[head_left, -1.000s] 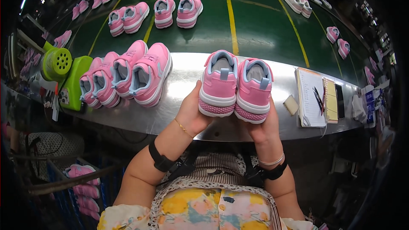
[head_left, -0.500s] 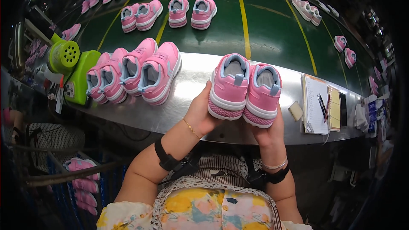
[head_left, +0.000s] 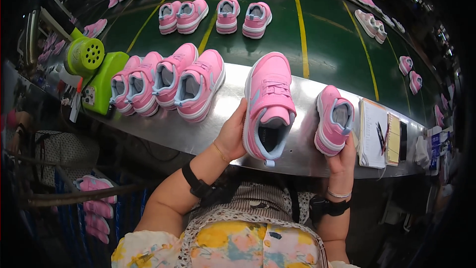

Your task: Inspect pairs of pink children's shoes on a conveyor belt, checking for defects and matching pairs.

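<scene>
My left hand (head_left: 234, 135) grips the side of a pink child's sneaker (head_left: 269, 82) with a light blue lining and white sole. Its toe points away from me, and the opening and strap face up. To the right, a matching sneaker (head_left: 331, 119) is held from below at the heel by my right hand (head_left: 344, 157), with a wide gap between the two shoes. The left fingers are mostly hidden behind the first shoe, the right ones behind the second. Left of my hands, several like sneakers (head_left: 201, 85) stand in a slanting row on the metal table (head_left: 225, 151).
A green belt (head_left: 327, 39) with yellow lines runs beyond the table, carrying pink sneakers (head_left: 257, 20) and a white pair (head_left: 370, 25). A lime green device (head_left: 110, 77) stands at the left. A notebook (head_left: 369, 144) with pens lies right of my right hand. More shoes (head_left: 99, 208) are stacked lower left.
The two sneakers, side by side before, have moved apart. The left one is tipped so its top faces me; the right one has shifted right with my right hand. The view has shifted slightly.
</scene>
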The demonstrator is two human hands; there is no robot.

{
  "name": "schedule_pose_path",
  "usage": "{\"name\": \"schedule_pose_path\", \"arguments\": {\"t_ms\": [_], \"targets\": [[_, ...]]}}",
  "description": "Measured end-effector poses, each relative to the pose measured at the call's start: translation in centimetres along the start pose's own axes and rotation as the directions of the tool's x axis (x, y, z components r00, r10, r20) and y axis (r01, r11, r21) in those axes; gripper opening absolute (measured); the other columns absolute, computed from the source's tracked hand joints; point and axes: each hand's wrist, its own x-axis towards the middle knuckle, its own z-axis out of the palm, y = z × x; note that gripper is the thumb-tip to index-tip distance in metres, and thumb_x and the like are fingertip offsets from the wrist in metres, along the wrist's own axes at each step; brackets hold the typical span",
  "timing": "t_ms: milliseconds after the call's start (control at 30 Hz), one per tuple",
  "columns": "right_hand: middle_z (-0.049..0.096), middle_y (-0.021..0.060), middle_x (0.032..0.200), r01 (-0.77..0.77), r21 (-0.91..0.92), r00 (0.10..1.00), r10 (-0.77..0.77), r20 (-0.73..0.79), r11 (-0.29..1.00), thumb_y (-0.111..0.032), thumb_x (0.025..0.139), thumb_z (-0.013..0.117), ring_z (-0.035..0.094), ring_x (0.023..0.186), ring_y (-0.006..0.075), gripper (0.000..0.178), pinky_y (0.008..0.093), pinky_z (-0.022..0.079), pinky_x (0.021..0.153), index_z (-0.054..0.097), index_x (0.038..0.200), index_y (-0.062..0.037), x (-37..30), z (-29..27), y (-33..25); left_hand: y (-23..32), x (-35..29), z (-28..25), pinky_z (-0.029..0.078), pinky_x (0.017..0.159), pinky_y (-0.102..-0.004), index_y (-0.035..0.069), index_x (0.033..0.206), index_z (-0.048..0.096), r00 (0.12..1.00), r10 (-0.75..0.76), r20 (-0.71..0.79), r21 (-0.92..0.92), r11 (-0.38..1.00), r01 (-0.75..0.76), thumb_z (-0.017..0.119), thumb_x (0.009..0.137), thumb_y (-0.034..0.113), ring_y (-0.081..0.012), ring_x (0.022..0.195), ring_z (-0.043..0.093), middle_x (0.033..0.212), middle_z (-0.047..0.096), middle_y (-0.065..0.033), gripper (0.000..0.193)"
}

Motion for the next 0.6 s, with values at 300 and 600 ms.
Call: {"name": "schedule_pose_path", "arguments": {"t_ms": [300,600], "targets": [[0.048,0.0118,0.128,0.401,-0.756,0.793,-0.61,0.003,0.517,-0.018,0.097,0.041,0.046,0.119,0.0195,0.041,0.0326,0.035,0.1,0.039,0.133,0.0011,-2.9,1.7,-1.5,0.5,0.2,-0.3,0.047,0.093,-0.0397,0.002,0.129,0.041,0.998,-0.048,-0.044,0.002,0.999,0.048,0.034,0.096,0.045,-0.0277,0.108,0.056,0.12,0.055,-0.0164,0.055],[0.04,0.0133,0.136,0.774,-0.633,0.623,-0.2,0.756,0.021,-0.02,0.085,0.06,0.041,0.125,0.0247,0.056,0.0367,0.032,0.102,0.039,0.133,0.0003,-6.2,12.1,2.0,0.4,-1.3,1.0,0.047,0.094,-0.0387,0.004,0.132,0.039,0.991,-0.087,-0.105,0.151,0.983,0.102,0.029,0.094,0.055,-0.021,0.11,0.056,0.124,0.053,-0.0124,0.064]]}}
